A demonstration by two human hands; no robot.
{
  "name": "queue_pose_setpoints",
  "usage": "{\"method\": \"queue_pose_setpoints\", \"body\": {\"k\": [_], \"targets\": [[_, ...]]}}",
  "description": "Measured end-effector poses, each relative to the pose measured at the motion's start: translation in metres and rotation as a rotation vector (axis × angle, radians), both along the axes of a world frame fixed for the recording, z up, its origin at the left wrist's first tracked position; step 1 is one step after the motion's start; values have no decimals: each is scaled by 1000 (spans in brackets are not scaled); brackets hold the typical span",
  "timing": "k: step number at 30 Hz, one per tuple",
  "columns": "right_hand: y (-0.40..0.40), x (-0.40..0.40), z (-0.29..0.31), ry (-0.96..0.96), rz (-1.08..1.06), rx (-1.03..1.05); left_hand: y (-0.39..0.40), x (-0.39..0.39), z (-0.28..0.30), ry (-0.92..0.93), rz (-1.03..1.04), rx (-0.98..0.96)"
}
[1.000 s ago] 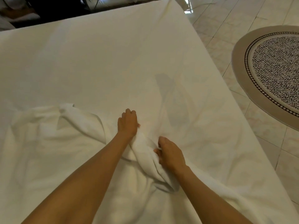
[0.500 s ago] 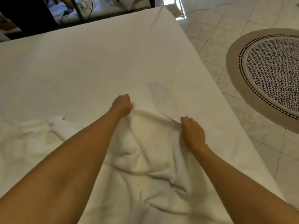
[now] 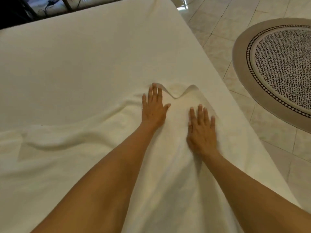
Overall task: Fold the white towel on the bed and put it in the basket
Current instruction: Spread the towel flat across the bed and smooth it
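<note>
Both hands, left hand (image 3: 154, 109) and right hand (image 3: 202, 132), seemingly press towel (image 3: 178, 113) flat.

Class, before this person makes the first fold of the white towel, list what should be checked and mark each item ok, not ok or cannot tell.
1. Towel on the bed: ok.
2. Left hand flat on towel: ok.
3. Right hand flat on towel: ok.
4. Far edge straight: not ok, it dips between two peaks.
5. Left part smooth: not ok, a ridge runs across it.
6. Basket within reach: cannot tell, none in view.
</note>
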State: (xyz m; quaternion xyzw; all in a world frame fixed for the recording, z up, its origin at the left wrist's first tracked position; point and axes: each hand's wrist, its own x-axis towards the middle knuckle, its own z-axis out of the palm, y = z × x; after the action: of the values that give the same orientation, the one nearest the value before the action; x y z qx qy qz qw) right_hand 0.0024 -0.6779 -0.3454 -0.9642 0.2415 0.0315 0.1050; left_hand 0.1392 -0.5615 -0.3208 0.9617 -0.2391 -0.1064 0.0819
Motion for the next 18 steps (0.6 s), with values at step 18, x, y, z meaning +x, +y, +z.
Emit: {"method": "queue_pose_setpoints", "body": {"k": [18], "targets": [[25,-84,4,29,-76,85,24,-43,-1,167,-158,116]]}}
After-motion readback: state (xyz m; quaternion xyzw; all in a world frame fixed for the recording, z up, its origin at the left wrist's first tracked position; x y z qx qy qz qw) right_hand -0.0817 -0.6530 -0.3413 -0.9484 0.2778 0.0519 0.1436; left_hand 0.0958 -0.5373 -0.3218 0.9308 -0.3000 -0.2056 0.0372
